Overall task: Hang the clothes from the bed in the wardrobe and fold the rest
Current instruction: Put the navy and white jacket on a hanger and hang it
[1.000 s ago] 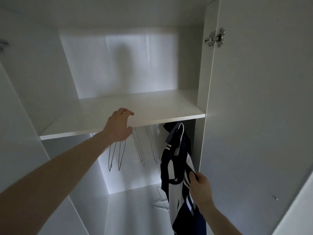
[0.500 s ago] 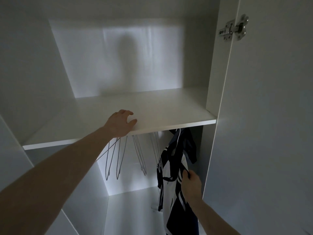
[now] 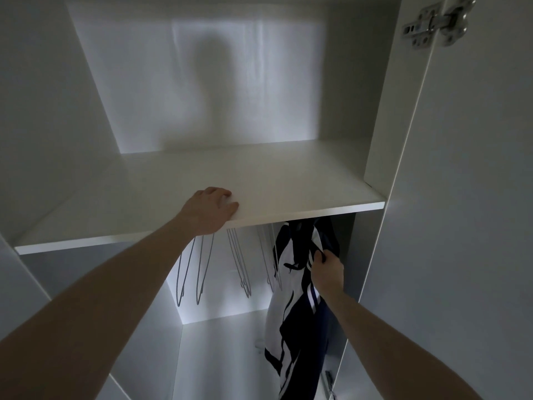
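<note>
A navy and white striped garment [image 3: 291,321] hangs below the white wardrobe shelf [image 3: 288,186], at the right of the hanging space. My right hand [image 3: 328,272] grips the garment's upper part, fingers curled into the cloth. My left hand [image 3: 209,210] rests on the shelf's front edge, fingers over the top. Whatever the garment hangs from is hidden behind the shelf. Several bare wire hangers [image 3: 202,267] hang to its left under the shelf.
The open wardrobe door [image 3: 467,197] stands close on the right, with a metal hinge [image 3: 435,23] at the top. The wardrobe's left side wall [image 3: 43,125] closes in the left. Something small and pale lies on the wardrobe floor [image 3: 259,343].
My right hand has slid up the garment from its middle to near its top. My left hand has stayed on the shelf edge. The view has moved closer to the wardrobe.
</note>
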The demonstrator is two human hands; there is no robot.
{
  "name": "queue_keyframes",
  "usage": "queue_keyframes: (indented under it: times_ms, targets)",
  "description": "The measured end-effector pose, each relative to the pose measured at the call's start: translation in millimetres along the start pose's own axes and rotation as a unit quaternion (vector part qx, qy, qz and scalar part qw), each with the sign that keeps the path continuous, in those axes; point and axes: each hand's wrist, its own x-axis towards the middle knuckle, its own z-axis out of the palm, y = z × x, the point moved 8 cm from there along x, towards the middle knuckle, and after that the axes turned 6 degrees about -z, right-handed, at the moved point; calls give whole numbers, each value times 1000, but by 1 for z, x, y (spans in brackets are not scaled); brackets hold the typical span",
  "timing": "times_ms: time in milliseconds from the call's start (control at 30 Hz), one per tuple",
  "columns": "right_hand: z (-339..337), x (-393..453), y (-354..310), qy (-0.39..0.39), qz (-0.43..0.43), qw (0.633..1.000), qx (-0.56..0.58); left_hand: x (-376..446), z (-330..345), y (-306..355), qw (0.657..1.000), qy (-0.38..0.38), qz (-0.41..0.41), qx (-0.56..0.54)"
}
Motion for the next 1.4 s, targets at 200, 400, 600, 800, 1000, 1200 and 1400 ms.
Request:
queue_keyframes:
  times_ms: [200, 400, 600, 800, 1000, 1200, 1400]
  targets:
    - [10, 37, -5, -12, -12, 999, -46, 7, 4, -6, 998, 19, -32, -43]
    - [19, 65, 2, -46, -3, 994, -96, 8, 4, -13, 992, 44, -63, -104]
    - [30, 68, 27, -83, 16, 987, -139, 10, 3, -15, 991, 56, -69, -100]
    - [31, 70, 50, -147, 41, 960, -236, 12, 7, -20, 991, 54, -71, -96]
    - [24, 61, 69, -163, 67, 949, -262, 9, 5, -19, 990, 61, -73, -102]
    - [26, 41, 76, -153, 47, 968, -195, 6, 1, -15, 989, 61, -74, -109]
    - [28, 4, 65, -135, 21, 983, -124, 0, -3, -11, 987, 77, -74, -124]
